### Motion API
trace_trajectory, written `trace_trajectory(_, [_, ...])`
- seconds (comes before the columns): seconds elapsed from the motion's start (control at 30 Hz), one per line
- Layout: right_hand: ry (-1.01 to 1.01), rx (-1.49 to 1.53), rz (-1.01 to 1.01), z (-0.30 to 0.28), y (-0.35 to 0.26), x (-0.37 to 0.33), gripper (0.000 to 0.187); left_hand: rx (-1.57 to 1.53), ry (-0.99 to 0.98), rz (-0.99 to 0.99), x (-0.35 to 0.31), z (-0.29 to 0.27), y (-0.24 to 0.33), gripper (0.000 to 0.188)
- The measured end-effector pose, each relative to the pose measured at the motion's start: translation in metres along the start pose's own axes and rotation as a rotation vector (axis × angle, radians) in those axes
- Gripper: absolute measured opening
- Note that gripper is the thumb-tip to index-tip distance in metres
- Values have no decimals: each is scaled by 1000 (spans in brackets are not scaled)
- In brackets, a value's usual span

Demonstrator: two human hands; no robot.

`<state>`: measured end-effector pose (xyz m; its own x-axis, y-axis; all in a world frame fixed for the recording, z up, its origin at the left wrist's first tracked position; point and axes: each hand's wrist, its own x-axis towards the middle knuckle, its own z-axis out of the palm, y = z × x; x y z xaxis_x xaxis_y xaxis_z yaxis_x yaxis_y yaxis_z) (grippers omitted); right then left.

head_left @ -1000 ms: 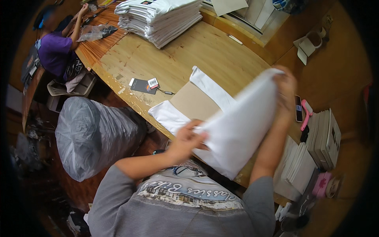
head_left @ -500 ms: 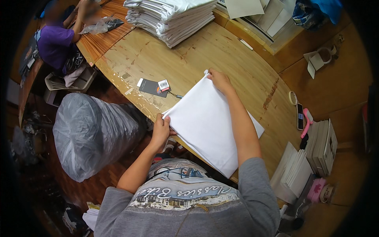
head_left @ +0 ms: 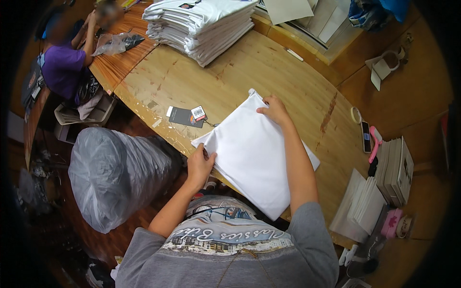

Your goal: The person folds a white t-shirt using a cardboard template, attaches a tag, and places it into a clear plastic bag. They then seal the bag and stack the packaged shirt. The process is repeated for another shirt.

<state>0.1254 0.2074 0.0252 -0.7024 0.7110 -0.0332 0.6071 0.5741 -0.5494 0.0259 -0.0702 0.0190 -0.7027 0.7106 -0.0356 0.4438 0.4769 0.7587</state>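
Observation:
A folded white shirt [head_left: 257,158] lies aslant on the wooden table, its near corner reaching past the table's front edge. At its left corner, my left hand [head_left: 199,168] holds the near left edge between thumb and fingers. My right hand [head_left: 276,111] rests on the upper right edge, just below the far corner, thumb and forefinger apart on the cloth. A dark hang tag [head_left: 185,117] with a small white label [head_left: 198,113] lies flat on the table, its cord running to the shirt's left edge.
A tall stack of folded white shirts [head_left: 201,36] stands at the back. On the right are a tape roll [head_left: 356,115], a phone [head_left: 366,137], a pink-handled tool [head_left: 375,144] and books [head_left: 394,168]. A full grey plastic bag [head_left: 115,175] stands at left; a person in purple [head_left: 65,72] sits beyond.
My right hand has let go of the far corner and shifted a little right along the edge. My left hand has moved slightly down and right along the near edge.

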Motion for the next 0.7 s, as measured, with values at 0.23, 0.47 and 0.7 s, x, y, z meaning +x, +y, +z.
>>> trace_trajectory(0.23, [387, 53, 340, -2, 54, 28, 50, 9, 160, 254, 153, 42, 4, 16])
trace_trajectory(0.47, [483, -381, 383, -26, 77, 23, 36, 53, -167, 175, 253, 75, 49, 33])
trace_trajectory(0.7, [500, 831, 98, -71, 74, -19, 25, -633, -529, 525, 256, 26, 64, 33])
